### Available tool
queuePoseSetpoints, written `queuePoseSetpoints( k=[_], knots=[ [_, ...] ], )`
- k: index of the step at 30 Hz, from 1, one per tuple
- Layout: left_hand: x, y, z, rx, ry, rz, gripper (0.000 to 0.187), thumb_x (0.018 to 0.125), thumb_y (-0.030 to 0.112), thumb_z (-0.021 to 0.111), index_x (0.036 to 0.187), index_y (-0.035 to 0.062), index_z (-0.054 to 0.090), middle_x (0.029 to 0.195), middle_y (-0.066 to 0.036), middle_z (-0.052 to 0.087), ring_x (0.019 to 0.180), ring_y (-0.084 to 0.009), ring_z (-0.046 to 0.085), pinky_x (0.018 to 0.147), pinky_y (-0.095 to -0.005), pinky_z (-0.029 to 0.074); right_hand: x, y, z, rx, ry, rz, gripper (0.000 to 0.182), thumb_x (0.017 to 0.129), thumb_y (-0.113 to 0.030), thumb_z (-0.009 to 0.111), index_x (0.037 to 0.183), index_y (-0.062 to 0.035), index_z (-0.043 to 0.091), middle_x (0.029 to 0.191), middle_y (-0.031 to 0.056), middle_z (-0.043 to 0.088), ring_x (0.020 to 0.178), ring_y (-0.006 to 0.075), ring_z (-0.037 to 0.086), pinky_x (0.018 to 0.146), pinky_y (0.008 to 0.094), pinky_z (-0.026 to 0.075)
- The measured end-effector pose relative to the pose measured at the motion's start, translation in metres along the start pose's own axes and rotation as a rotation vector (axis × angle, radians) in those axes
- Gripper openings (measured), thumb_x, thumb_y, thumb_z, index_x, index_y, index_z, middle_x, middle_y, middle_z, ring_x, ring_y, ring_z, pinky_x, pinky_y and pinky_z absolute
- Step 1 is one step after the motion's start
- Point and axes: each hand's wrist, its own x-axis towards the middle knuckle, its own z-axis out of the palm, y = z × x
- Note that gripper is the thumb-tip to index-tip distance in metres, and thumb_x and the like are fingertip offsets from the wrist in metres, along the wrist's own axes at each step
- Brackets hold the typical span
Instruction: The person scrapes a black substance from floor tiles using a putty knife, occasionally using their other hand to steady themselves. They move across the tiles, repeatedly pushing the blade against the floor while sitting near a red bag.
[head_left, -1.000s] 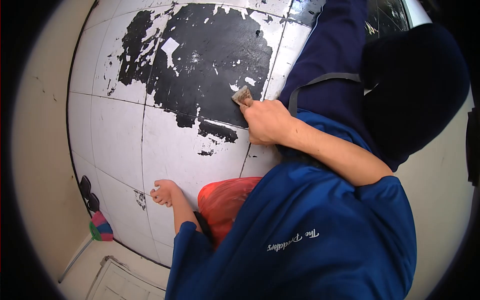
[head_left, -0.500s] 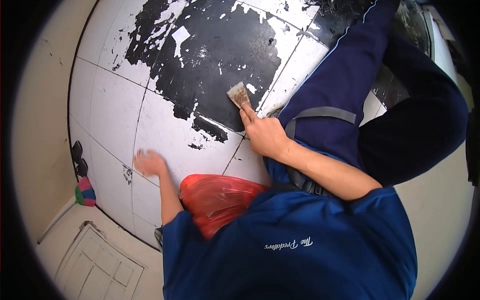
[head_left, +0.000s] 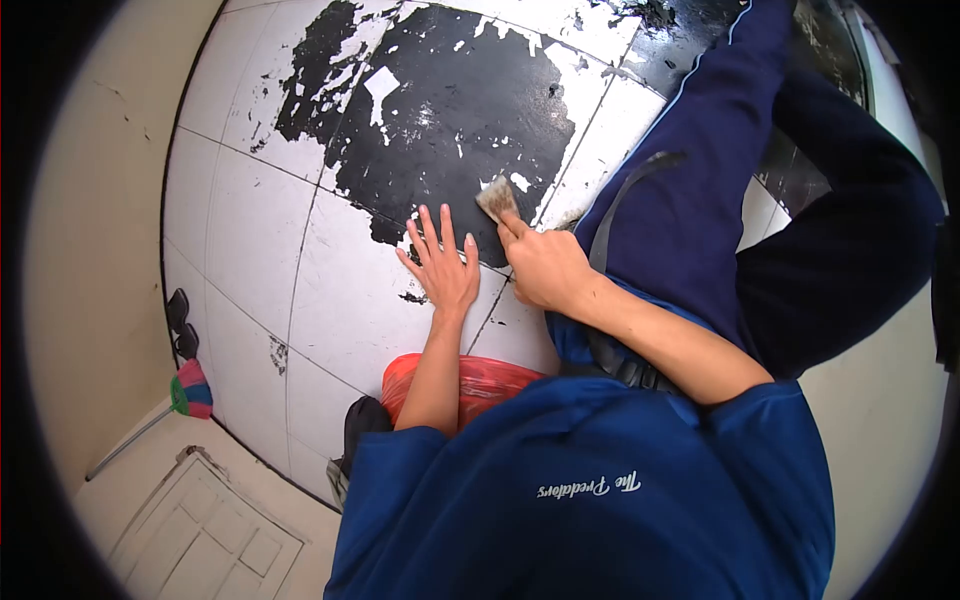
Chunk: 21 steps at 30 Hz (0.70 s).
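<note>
My right hand (head_left: 545, 265) is wrapped round a scraper (head_left: 496, 198) whose wide, stained blade rests at the lower right part of a black patch (head_left: 440, 110) on the white tiled floor (head_left: 250, 230). Flat and with fingers spread, my left hand (head_left: 443, 265) lies at the lower edge of that patch, left of the scraper, and holds nothing. White spots and ragged edges show in the black layer. The scraper's handle is mostly hidden in my right hand.
A red plastic bag (head_left: 490, 385) lies close to my body, under my left forearm. At the left wall are a broom (head_left: 190, 390) and dark sandals (head_left: 180, 325). A door (head_left: 215, 520) is at lower left. My bent legs (head_left: 690, 210) are at right.
My left hand has moved right and forward from the white tiles to the black patch's edge. My right hand still holds the scraper. The view has shifted slightly.
</note>
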Motion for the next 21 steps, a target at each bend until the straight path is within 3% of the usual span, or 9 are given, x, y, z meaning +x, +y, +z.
queuePoseSetpoints(
  k=[1, 4, 7, 10, 14, 15, 18, 21],
  knots=[
    [0.001, 0.002, 0.000, 0.015, 0.016, -0.009, 0.065, 0.101, 0.044, 0.043, 0.160, 0.0222, 0.028, 0.168, -0.009, 0.016, 0.154, -0.0369, 0.011, 0.118, -0.0674, 0.005, -0.005, -0.006, -0.008, 0.012, -0.104, 0.021, 0.066, 0.064, -0.007, 0.070, 0.128, 0.0077, 0.058, 0.138, 0.0210, 0.057, 0.077, 0.0371, 0.072, 0.068, 0.0435, 0.059],
    [0.001, 0.001, 0.003, 0.026, 0.062, -0.025, 0.064, 0.101, 0.044, 0.043, 0.160, 0.0257, 0.029, 0.168, -0.007, 0.018, 0.154, -0.0347, 0.013, 0.118, -0.0665, 0.006, -0.014, -0.011, -0.006, -0.010, -0.088, 0.043, 0.064, 0.067, -0.007, 0.068, 0.129, 0.0061, 0.058, 0.140, 0.0198, 0.056, 0.079, 0.0378, 0.072, 0.070, 0.0447, 0.059],
    [0.002, 0.004, 0.000, 0.014, 0.072, -0.031, 0.063, 0.100, 0.045, 0.043, 0.159, 0.0264, 0.030, 0.168, -0.007, 0.019, 0.154, -0.0343, 0.015, 0.118, -0.0663, 0.006, 0.007, 0.001, 0.008, -0.041, 0.101, -0.005, 0.063, 0.068, -0.007, 0.065, 0.129, 0.0054, 0.058, 0.142, 0.0179, 0.056, 0.082, 0.0390, 0.072, 0.073, 0.0453, 0.059],
    [0.001, 0.001, -0.004, -0.003, 0.073, -0.031, 0.063, 0.100, 0.046, 0.044, 0.159, 0.0268, 0.031, 0.168, -0.007, 0.020, 0.153, -0.0343, 0.016, 0.118, -0.0670, 0.007, 0.016, 0.000, 0.005, 0.012, 0.099, 0.026, 0.063, 0.069, -0.007, 0.064, 0.130, 0.0051, 0.057, 0.142, 0.0166, 0.056, 0.086, 0.0397, 0.072, 0.076, 0.0461, 0.059],
    [0.001, 0.002, 0.000, -0.032, 0.108, -0.026, 0.062, 0.099, 0.045, 0.045, 0.157, 0.0263, 0.034, 0.167, -0.007, 0.021, 0.153, -0.0353, 0.018, 0.117, -0.0682, 0.008, -0.006, -0.025, -0.003, -0.053, -0.139, 0.072, 0.063, 0.068, -0.006, 0.063, 0.130, 0.0039, 0.058, 0.141, 0.0176, 0.057, 0.089, 0.0399, 0.071, 0.077, 0.0474, 0.059],
    [0.001, 0.002, -0.001, -0.031, 0.114, -0.024, 0.062, 0.099, 0.045, 0.045, 0.157, 0.0261, 0.035, 0.167, -0.008, 0.022, 0.153, -0.0353, 0.019, 0.117, -0.0682, 0.008, -0.008, -0.025, -0.003, -0.047, -0.069, 0.046, 0.056, 0.068, -0.010, 0.071, 0.119, 0.0092, 0.061, 0.125, 0.0208, 0.064, 0.086, 0.0396, 0.072, 0.074, 0.0476, 0.059],
    [0.000, 0.001, 0.000, -0.030, 0.122, -0.021, 0.062, 0.099, 0.045, 0.044, 0.158, 0.0254, 0.033, 0.167, -0.008, 0.021, 0.153, -0.0353, 0.017, 0.117, -0.0678, 0.008, 0.007, -0.014, 0.014, -0.064, 0.194, 0.017, 0.051, 0.068, -0.008, 0.070, 0.115, 0.0088, 0.063, 0.121, 0.0217, 0.066, 0.085, 0.0394, 0.072, 0.073, 0.0464, 0.059],
    [-0.001, 0.000, 0.001, -0.018, 0.110, -0.012, 0.064, 0.100, 0.046, 0.043, 0.159, 0.0250, 0.030, 0.168, -0.008, 0.018, 0.154, -0.0353, 0.014, 0.117, -0.0672, 0.006, 0.018, -0.009, 0.011, -0.085, 0.201, 0.012, 0.042, 0.068, -0.009, 0.069, 0.107, 0.0074, 0.067, 0.111, 0.0220, 0.069, 0.084, 0.0391, 0.073, 0.071, 0.0452, 0.060]
  ],
)
